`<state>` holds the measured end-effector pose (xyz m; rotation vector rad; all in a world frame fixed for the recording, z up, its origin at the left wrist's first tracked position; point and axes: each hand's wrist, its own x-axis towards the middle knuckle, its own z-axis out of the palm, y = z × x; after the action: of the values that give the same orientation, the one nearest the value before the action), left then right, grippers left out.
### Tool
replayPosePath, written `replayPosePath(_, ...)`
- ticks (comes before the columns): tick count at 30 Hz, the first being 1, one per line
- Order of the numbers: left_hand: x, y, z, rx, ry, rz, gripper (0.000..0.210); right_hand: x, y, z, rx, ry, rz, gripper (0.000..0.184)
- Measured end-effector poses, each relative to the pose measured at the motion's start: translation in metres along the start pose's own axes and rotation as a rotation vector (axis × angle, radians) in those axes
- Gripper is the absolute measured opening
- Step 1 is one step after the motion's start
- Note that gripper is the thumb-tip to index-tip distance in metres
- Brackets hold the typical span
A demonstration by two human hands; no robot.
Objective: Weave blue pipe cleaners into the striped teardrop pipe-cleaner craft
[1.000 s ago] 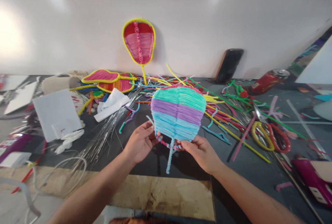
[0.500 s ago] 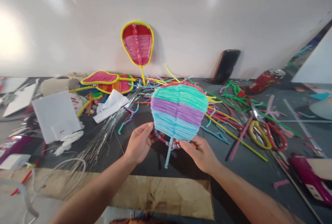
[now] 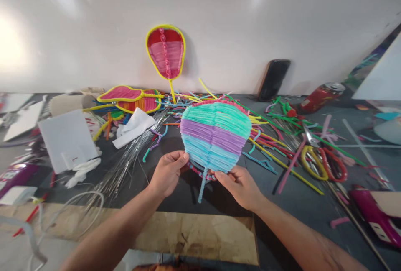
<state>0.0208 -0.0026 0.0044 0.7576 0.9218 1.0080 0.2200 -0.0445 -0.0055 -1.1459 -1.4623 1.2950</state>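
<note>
Between my hands is a pipe-cleaner fan [image 3: 216,135] with green, purple and light blue bands and a twisted light blue stem pointing down toward me. A pink and blue twisted strip [image 3: 198,171] shows along its lower edge, and pink edging peeks out at the top. My left hand [image 3: 169,172] pinches the lower left edge between thumb and fingers. At the lower right edge, my right hand [image 3: 239,185] grips it the same way, its fingertips partly hidden behind. A finished-looking pink and red fan with a yellow rim [image 3: 166,55] leans upright against the wall.
Loose pipe cleaners and wires [image 3: 125,166] litter the dark table. To the right are scissors [image 3: 313,162], a red can [image 3: 322,97], a phone [image 3: 274,80] and a purple glue gun [image 3: 374,216]. White card [image 3: 67,139] and yellow-rimmed pieces [image 3: 130,99] lie left.
The fan has shifted very slightly to the left, and my left hand with it. Both hands keep their hold on its lower edges.
</note>
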Motion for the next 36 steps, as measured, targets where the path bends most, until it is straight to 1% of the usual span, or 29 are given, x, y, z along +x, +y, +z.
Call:
replayPosePath(3, 0.002, -0.001, -0.001, -0.002, -0.021, -0.012, 0.022, 0.000, 0.001, 0.002, 0.003, -0.011, -0.014, 0.028)
replayPosePath(6, 0.004, -0.003, -0.001, 0.025, -0.027, -0.026, 0.021, -0.001, -0.002, -0.001, -0.134, 0.041, -0.063, 0.027)
replayPosePath(7, 0.003, -0.004, 0.000, 0.033, -0.009, -0.017, 0.020, -0.001, -0.003, -0.003, -0.205, 0.080, -0.110, 0.025)
replayPosePath(8, 0.003, -0.004, 0.001, 0.042, 0.022, 0.009, 0.025, -0.001, -0.004, -0.006, -0.288, 0.124, -0.181, 0.023)
replayPosePath(10, -0.002, -0.005, 0.005, 0.076, 0.051, 0.084, 0.043, 0.000, -0.005, -0.011, -0.492, 0.211, -0.377, 0.017)
replayPosePath(11, -0.006, -0.006, 0.006, 0.100, 0.022, 0.116, 0.054, 0.000, -0.006, -0.014, -0.608, 0.243, -0.483, 0.014)
replayPosePath(12, -0.010, -0.007, 0.008, 0.128, -0.043, 0.133, 0.064, 0.000, -0.007, -0.015, -0.723, 0.265, -0.578, 0.011)
replayPosePath(14, -0.020, -0.009, 0.011, 0.164, -0.237, 0.125, 0.087, -0.001, -0.010, -0.014, -0.907, 0.263, -0.706, 0.008)
replayPosePath(16, -0.028, -0.012, 0.013, 0.179, -0.394, 0.087, 0.106, -0.003, -0.014, -0.009, -1.005, 0.191, -0.753, 0.008)
replayPosePath(18, -0.033, -0.015, 0.014, 0.163, -0.485, 0.045, 0.110, -0.005, -0.018, 0.000, -1.034, 0.100, -0.769, 0.014)
replayPosePath(19, -0.033, -0.017, 0.015, 0.142, -0.494, 0.030, 0.105, -0.006, -0.019, 0.005, -1.035, 0.063, -0.776, 0.019)
replayPosePath(20, -0.032, -0.018, 0.016, 0.120, -0.466, 0.023, 0.095, -0.007, -0.019, 0.009, -1.031, 0.035, -0.784, 0.026)
replayPosePath(21, -0.030, -0.019, 0.017, 0.101, -0.404, 0.022, 0.081, -0.008, -0.019, 0.012, -1.024, 0.014, -0.790, 0.032)
replayPosePath(23, -0.025, -0.019, 0.019, 0.090, -0.222, 0.023, 0.049, -0.008, -0.019, 0.013, -0.982, -0.021, -0.806, 0.041)
replayPosePath(24, -0.022, -0.018, 0.020, 0.096, -0.130, 0.019, 0.036, -0.008, -0.019, 0.012, -0.942, -0.041, -0.818, 0.044)
replayPosePath(25, -0.019, -0.017, 0.021, 0.094, -0.056, 0.010, 0.028, -0.008, -0.018, 0.008, -0.890, -0.061, -0.831, 0.044)
replayPosePath(27, -0.015, -0.012, 0.021, 0.046, 0.023, -0.032, 0.025, -0.006, -0.016, -0.001, -0.755, -0.058, -0.821, 0.036)
replayPosePath(28, -0.014, -0.009, 0.020, 0.000, 0.039, -0.058, 0.024, -0.005, -0.015, -0.006, -0.686, -0.019, -0.773, 0.028)
replayPosePath(29, -0.013, -0.006, 0.019, -0.053, 0.040, -0.088, 0.024, -0.003, -0.013, -0.011, -0.619, 0.054, -0.693, 0.024)
replayPosePath(31, -0.012, -0.001, 0.017, -0.158, 0.018, -0.145, 0.022, 0.000, -0.007, -0.019, -0.493, 0.232, -0.487, 0.019)
replayPosePath(32, -0.012, 0.002, 0.016, -0.199, 0.006, -0.167, 0.021, 0.002, -0.004, -0.021, -0.443, 0.297, -0.408, 0.017)
replayPosePath(33, -0.012, 0.003, 0.016, -0.230, -0.007, -0.184, 0.020, 0.003, -0.001, -0.021, -0.413, 0.324, -0.364, 0.015)
replayPosePath(34, -0.012, 0.003, 0.016, -0.249, -0.016, -0.198, 0.019, 0.004, 0.001, -0.021, -0.406, 0.321, -0.362, 0.016)
replayPosePath(36, -0.013, 0.002, 0.016, -0.255, -0.033, -0.226, 0.019, 0.004, 0.004, -0.018, -0.450, 0.272, -0.447, 0.021)
